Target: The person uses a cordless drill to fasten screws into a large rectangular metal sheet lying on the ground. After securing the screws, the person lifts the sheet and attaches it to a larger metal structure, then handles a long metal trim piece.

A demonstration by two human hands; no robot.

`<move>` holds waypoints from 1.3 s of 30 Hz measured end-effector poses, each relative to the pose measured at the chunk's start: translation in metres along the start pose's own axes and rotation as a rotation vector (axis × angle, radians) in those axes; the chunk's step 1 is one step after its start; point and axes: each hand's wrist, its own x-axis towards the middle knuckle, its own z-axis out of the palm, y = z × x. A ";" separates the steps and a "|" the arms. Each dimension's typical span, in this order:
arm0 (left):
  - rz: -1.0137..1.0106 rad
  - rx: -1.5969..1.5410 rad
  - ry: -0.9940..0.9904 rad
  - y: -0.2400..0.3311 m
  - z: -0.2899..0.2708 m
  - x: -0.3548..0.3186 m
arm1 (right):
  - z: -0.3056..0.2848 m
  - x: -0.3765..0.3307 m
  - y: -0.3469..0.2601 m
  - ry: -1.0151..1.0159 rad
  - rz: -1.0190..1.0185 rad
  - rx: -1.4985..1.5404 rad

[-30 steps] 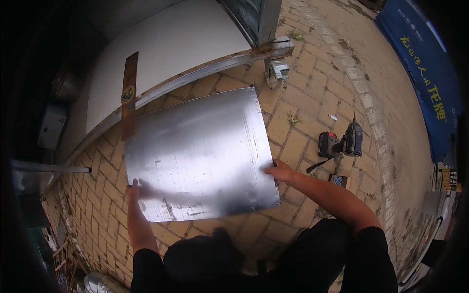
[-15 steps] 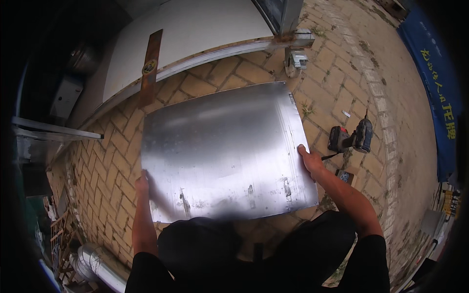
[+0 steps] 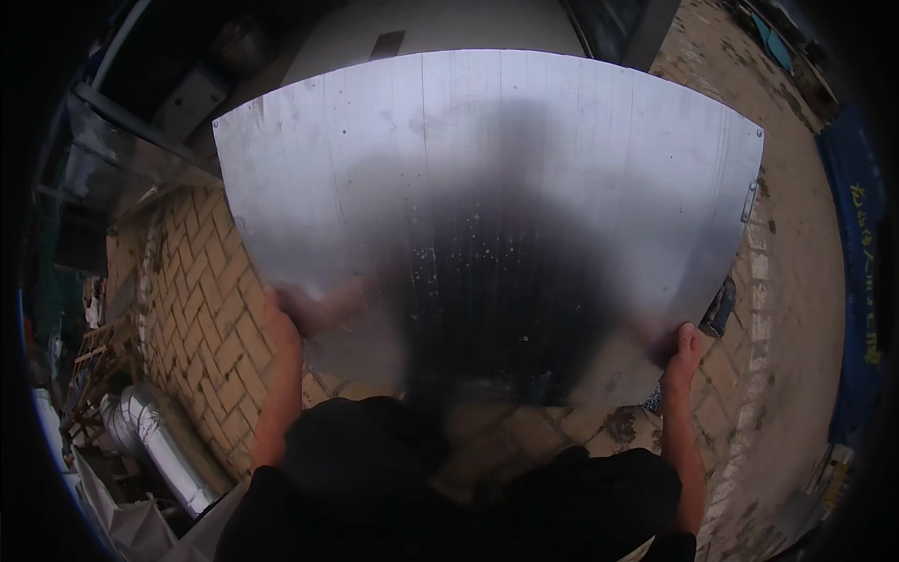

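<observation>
A shiny metal sheet (image 3: pixel 487 225) fills the middle of the view, its far edge raised and its surface mirroring my dark outline. My left hand (image 3: pixel 283 314) is closed on its left edge, near the lower corner. On the opposite side my right hand (image 3: pixel 683 351) grips the right edge, thumb showing on the rim. Small rivets or holes dot the far corners, and pale specks mark the centre. Beyond the right edge, part of a dark cordless drill (image 3: pixel 719 309) shows on the paving; the sheet hides the rest.
Tan brick paving (image 3: pixel 201 318) lies below. A silver flexible duct (image 3: pixel 159 450) sits at the lower left beside wooden scraps. A metal frame bar (image 3: pixel 140 126) juts in at the upper left. A blue banner (image 3: pixel 852 281) lines the right side. Behind the sheet stands a pale panel (image 3: pixel 459 26).
The sheet has come up toward me, its far edge tilting higher and now covering the small metal box and most of the drill. Both hands stay on its side edges.
</observation>
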 end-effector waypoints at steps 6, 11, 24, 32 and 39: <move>0.314 -0.485 -0.286 0.185 0.113 0.127 | 0.035 0.152 -0.139 -0.114 -0.297 0.155; 0.222 -0.612 -0.280 0.275 0.173 0.227 | 0.106 0.199 -0.250 -0.086 -0.293 -0.062; 0.136 -0.664 -0.229 0.247 0.192 0.327 | 0.202 0.262 -0.290 -0.047 -0.354 -0.174; 0.088 -0.614 -0.225 0.236 0.194 0.355 | 0.242 0.276 -0.302 0.105 -0.455 -0.288; 0.081 -0.583 -0.193 0.233 0.198 0.360 | 0.240 0.278 -0.297 0.111 -0.314 -0.374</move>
